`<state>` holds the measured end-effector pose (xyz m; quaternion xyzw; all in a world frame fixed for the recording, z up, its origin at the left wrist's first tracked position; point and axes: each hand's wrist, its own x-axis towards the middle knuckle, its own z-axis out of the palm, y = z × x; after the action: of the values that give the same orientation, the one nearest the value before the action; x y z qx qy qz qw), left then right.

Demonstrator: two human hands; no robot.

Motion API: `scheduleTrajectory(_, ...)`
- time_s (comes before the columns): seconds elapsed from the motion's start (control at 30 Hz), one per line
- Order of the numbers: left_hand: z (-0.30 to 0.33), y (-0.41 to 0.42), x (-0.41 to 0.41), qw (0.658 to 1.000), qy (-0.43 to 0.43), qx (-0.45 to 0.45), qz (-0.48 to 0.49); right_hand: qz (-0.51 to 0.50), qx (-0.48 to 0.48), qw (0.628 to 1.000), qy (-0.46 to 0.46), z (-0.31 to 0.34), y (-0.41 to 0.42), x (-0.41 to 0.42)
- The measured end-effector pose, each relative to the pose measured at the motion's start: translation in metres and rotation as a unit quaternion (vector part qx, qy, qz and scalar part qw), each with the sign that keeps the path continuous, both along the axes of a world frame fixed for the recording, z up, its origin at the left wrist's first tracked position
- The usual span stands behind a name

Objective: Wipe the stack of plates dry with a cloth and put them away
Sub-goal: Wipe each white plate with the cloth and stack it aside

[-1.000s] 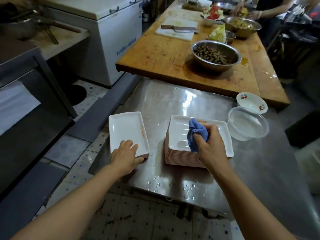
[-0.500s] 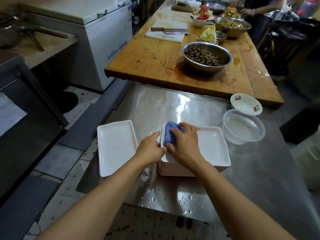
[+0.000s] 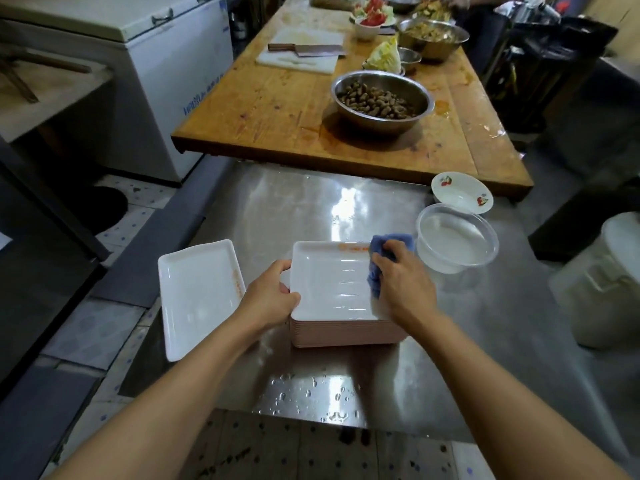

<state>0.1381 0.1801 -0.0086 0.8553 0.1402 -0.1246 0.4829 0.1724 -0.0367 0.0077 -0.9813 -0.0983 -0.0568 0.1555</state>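
From the head view: left hand [image 3: 273, 295] grips the top plate's left edge, probably to steady the stack of plates [image 3: 341, 327] on the steel table [image 3: 311, 202] while wiping. Right hand [image 3: 401, 282] has the blue cloth [image 3: 384, 251] bunched in its fingers, pressed on the plate's right side. One single plate [image 3: 197, 292] sits apart on the left, probably already dried. Stack's too tight to count.

A wet stainless-steel table [image 3: 311, 209] carries a stack of white rectangular plates [image 3: 343, 327]. Left of the stack lies a single white rectangular plate [image 3: 197, 296], overhanging the edge; right of it a clear plastic bowl [image 3: 457, 237], then a cherry-patterned white dish [image 3: 460, 192], possibly touching.
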Motion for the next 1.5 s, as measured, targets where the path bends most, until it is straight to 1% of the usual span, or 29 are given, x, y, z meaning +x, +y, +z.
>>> scheduleTrajectory(0.1, 0.001, -0.002, -0.001, 1.0, -0.001, 0.008, 0.005, 0.025, -0.091, 0.995, 0.0, 0.006, -0.021, 0.001)
scheduleTrajectory(0.2, 0.005, -0.004, -0.004, 1.0, -0.003, 0.019, 0.006, 0.046, -0.117, 0.992, 0.027, 0.01, -0.025, -0.011)
scheduleTrajectory(0.27, 0.007, -0.006, -0.005, 1.0, -0.003, 0.02, 0.01, 0.053, -0.1, 0.992, 0.061, 0.013, -0.03, -0.026)
scheduleTrajectory(0.37, 0.008, -0.007, -0.006, 1.0, -0.002, 0.007, 0.016, 0.046, -0.074, 0.993, 0.084, 0.019, -0.033, -0.046)
scheduleTrajectory(0.53, 0.009, -0.005, -0.009, 0.997, 0.009, -0.075, 0.028, 0.057, -0.024, 0.991, 0.122, 0.024, 0.003, -0.062)
scheduleTrajectory(0.63, 0.009, -0.002, -0.01, 0.993, 0.013, -0.113, 0.036, 0.072, 0.008, 0.99, 0.124, 0.021, 0.035, -0.064)
scheduleTrajectory(0.7, 0.009, 0.0, -0.01, 0.99, 0.015, -0.134, 0.037, 0.113, 0.008, 0.987, 0.116, 0.015, 0.056, -0.064)
scheduleTrajectory(0.77, 0.007, 0.002, -0.009, 0.987, 0.019, -0.152, 0.041, 0.152, 0.038, 0.983, 0.096, 0.007, 0.072, -0.066)
scheduleTrajectory(0.83, 0.006, 0.003, -0.009, 0.986, 0.022, -0.161, 0.046, 0.153, 0.062, 0.981, 0.097, 0.001, 0.08, -0.063)
scheduleTrajectory(0.93, 0.007, 0.002, -0.009, 0.989, 0.018, -0.143, 0.041, 0.141, 0.091, 0.98, 0.109, 0.0, 0.08, -0.048)
scheduleTrajectory(1.0, 0.008, 0.001, -0.009, 0.991, 0.017, -0.126, 0.031, 0.138, 0.102, 0.98, 0.1, 0.001, 0.081, -0.034)
scheduleTrajectory(1.13, 0.009, 0.0, -0.009, 0.994, 0.01, -0.109, 0.028, 0.145, 0.076, 0.983, 0.081, 0.003, 0.086, -0.017)
scheduleTrajectory(1.27, 0.008, -0.002, -0.001, 0.997, -0.013, -0.045, 0.056, 0.152, 0.058, 0.984, 0.071, 0.002, 0.079, -0.016)
scheduleTrajectory(1.4, 0.007, -0.005, 0.004, 0.999, -0.004, 0.003, 0.052, 0.165, 0.058, 0.981, 0.08, 0.004, 0.072, -0.019)
scheduleTrajectory(1.5, 0.006, -0.007, 0.005, 0.998, -0.003, 0.005, 0.056, 0.179, 0.058, 0.978, 0.088, 0.003, 0.068, -0.023)
